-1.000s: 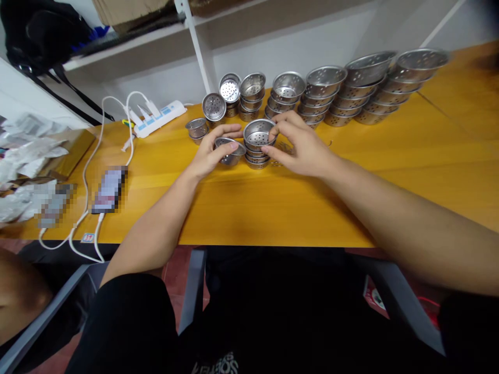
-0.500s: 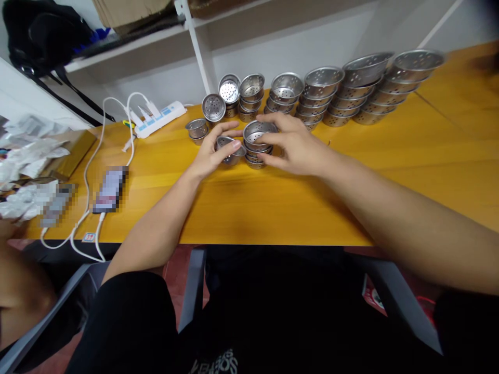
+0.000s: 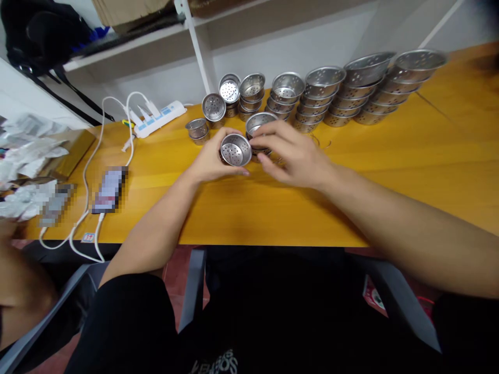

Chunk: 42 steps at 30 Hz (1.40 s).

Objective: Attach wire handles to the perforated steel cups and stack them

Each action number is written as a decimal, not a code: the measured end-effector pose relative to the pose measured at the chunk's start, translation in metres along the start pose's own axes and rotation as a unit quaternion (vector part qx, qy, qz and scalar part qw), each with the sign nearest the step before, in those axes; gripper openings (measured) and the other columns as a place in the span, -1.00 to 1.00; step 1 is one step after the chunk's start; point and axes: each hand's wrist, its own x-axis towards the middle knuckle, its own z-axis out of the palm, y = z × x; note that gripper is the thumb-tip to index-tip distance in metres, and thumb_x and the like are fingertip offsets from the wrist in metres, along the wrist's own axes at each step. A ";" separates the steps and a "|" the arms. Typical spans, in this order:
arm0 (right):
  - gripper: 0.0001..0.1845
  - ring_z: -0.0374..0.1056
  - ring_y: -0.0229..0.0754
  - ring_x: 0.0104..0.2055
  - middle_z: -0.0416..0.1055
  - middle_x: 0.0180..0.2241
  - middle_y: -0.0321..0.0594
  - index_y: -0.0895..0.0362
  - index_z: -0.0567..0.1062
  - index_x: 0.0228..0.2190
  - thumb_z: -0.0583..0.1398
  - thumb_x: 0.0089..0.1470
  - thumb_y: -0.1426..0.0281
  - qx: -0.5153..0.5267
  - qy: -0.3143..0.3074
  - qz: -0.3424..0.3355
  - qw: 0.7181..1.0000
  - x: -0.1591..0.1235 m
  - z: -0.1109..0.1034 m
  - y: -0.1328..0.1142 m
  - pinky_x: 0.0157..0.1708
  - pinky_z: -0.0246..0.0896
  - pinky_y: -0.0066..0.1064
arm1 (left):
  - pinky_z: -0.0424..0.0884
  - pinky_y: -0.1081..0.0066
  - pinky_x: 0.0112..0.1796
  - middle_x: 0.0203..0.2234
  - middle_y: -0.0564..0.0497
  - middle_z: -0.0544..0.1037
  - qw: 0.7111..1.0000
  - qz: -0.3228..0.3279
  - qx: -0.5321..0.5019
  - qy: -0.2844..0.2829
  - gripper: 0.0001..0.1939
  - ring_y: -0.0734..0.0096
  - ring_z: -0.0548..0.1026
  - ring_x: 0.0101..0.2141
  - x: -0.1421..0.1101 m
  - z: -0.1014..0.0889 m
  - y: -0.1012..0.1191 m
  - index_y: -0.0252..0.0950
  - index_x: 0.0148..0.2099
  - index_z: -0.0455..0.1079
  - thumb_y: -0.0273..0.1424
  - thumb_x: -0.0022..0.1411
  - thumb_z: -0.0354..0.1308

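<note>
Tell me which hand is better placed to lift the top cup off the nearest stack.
Probably the right hand: its fingers reach across the top cup, whereas the left hand is occupied, holding a separate perforated cup.

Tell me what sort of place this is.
Probably a small workshop or workroom, judging by the stacked round, perforated silver metal cups, the long yellow-brown wooden table they stand on, and the white plastic power strip with white cables plugged in.
</note>
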 end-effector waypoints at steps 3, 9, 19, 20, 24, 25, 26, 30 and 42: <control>-0.39 0.68 0.30 0.27 0.55 0.56 0.01 -0.21 0.58 0.62 0.11 0.75 0.10 -0.004 -0.074 -0.047 0.996 -0.004 0.007 -0.007 0.13 0.77 0.21 | 0.78 0.02 0.27 0.29 -0.20 0.84 0.999 -0.012 0.000 -0.046 0.31 -0.16 0.84 0.25 -0.001 0.005 0.020 -0.12 0.36 0.61 0.50 -0.24 0.89; -0.56 0.57 0.06 -0.06 0.43 0.59 0.02 -0.10 0.70 0.40 0.22 0.68 0.21 -0.011 -0.136 -0.067 0.988 -0.010 0.015 -0.005 -0.15 0.62 -0.02 | 0.72 0.16 -0.02 0.02 -0.03 0.91 0.992 -0.028 0.014 -0.120 0.14 0.03 0.84 -0.02 -0.002 0.005 0.030 -0.10 0.21 0.68 0.43 -0.23 0.91; -0.04 0.66 0.19 0.06 0.36 0.65 0.07 -0.25 0.29 0.81 0.34 0.55 0.26 0.035 -0.126 -0.048 0.990 -0.012 0.017 -0.005 0.03 0.75 0.09 | 0.76 0.09 0.04 0.05 -0.07 0.88 0.992 -0.026 0.011 -0.119 0.12 -0.03 0.85 0.03 -0.002 0.009 0.022 -0.12 0.25 0.67 0.48 -0.11 0.84; 0.04 0.67 0.22 0.10 0.35 0.66 0.08 -0.25 0.21 0.85 0.35 0.53 0.27 0.044 -0.120 -0.048 0.991 -0.012 0.016 -0.005 0.06 0.76 0.10 | 0.76 0.07 0.08 0.07 -0.08 0.88 0.993 -0.021 0.011 -0.114 0.11 -0.06 0.85 0.06 -0.002 0.009 0.021 -0.13 0.25 0.67 0.47 -0.10 0.85; 0.08 0.69 0.28 0.20 0.36 0.64 0.10 -0.26 0.13 0.90 0.36 0.58 0.25 0.052 -0.124 -0.046 0.990 -0.013 0.015 -0.004 0.13 0.81 0.14 | 0.76 0.08 0.11 0.11 -0.12 0.87 0.994 -0.015 -0.016 -0.110 0.10 -0.07 0.85 0.10 -0.003 0.011 0.014 -0.14 0.25 0.66 0.45 -0.07 0.86; 0.06 0.68 0.31 0.25 0.36 0.65 0.10 -0.27 0.16 0.89 0.36 0.59 0.25 0.053 -0.120 -0.046 0.990 -0.013 0.015 -0.004 0.18 0.81 0.16 | 0.75 0.09 0.11 0.12 -0.12 0.86 0.994 -0.014 -0.027 -0.108 0.11 -0.05 0.84 0.10 -0.002 0.011 0.012 -0.14 0.25 0.66 0.46 -0.07 0.86; 0.04 0.67 0.33 0.30 0.34 0.68 0.09 -0.27 0.19 0.88 0.36 0.60 0.26 0.057 -0.113 -0.045 0.991 -0.013 0.015 -0.004 0.24 0.80 0.18 | 0.75 0.10 0.12 0.13 -0.12 0.86 0.994 -0.011 -0.039 -0.104 0.13 -0.04 0.84 0.10 -0.002 0.011 0.010 -0.14 0.26 0.65 0.48 -0.07 0.86; -0.14 0.68 0.29 0.35 0.24 0.79 0.09 -0.17 0.35 0.81 0.34 0.67 0.23 0.067 -0.105 -0.077 0.989 -0.011 0.017 -0.006 0.34 0.77 0.14 | 0.74 0.13 0.16 0.16 -0.14 0.85 0.992 -0.009 -0.078 -0.098 0.15 -0.01 0.84 0.13 -0.001 0.011 0.011 -0.14 0.29 0.63 0.48 -0.06 0.85; -0.60 0.59 0.04 -0.06 0.48 0.55 0.09 -0.02 0.64 0.27 0.28 0.74 -0.03 0.049 -0.115 -0.059 0.990 -0.008 0.012 -0.003 -0.12 0.57 -0.02 | 0.71 0.11 0.10 0.11 -0.10 0.86 0.989 -0.068 -0.002 -0.131 0.12 -0.02 0.82 0.09 -0.001 0.006 0.030 -0.14 0.25 0.59 0.42 -0.10 0.87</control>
